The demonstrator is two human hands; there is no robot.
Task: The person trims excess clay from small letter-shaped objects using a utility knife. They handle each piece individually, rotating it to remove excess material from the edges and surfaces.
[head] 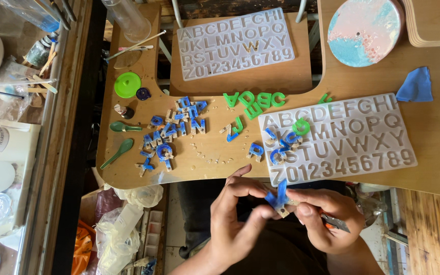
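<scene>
Below the table edge, my left hand [235, 214] and my right hand [324, 216] together pinch a small blue cast letter [278, 197]. The right hand also grips a small cutter with an orange handle [334, 222] against its palm. Just above the hands lies a translucent letter-and-number mould [378, 142] with a few blue letters [281, 145] and a green ring-shaped letter [300, 126] resting on its left part. A heap of blue cast letters [171, 132] sits on the wooden table [210, 153] to the left.
Green cast letters [253, 100] lie mid-table. A second mould [235, 43] rests on a board at the back. A green lid [127, 84], two green spoons [120, 140], a blue cloth [416, 85] and a pink-and-blue disc [363, 30] lie about. Cluttered shelves stand at left.
</scene>
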